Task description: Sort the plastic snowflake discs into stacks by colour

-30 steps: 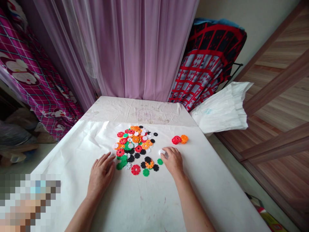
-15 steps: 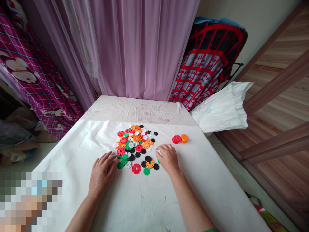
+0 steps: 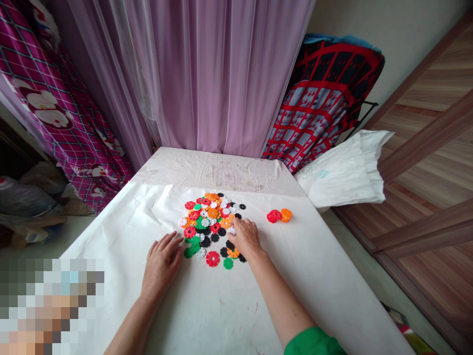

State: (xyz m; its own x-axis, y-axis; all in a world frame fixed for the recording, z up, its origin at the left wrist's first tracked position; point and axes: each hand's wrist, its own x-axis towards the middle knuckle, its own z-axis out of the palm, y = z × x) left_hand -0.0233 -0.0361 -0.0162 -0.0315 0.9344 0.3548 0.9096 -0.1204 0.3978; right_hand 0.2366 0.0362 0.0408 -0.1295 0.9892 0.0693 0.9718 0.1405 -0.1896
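Table (image 3: 318, 276): white sheet over it, bearing everything below.
Disc pile (image 3: 210, 219): red, orange, green, black and white notched discs, mid-table.
Left hand (image 3: 162, 256): flat, palm down, fingers outstretched, holding nothing; tips beside the pile's green discs.
Right hand (image 3: 246, 236): on the pile's right edge, fingers curled down; hold cannot be told.
Red-orange cluster (image 3: 279, 215): apart, right of the pile.

Soft daylight, sharp centre, warped edges, pixelated lower-left corner.

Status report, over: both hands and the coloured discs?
Left hand flat, open on white table cover, beside pile of coloured plastic flower-shaped discs. Right hand on pile's right edge, grip unclear. Nothing blocking.
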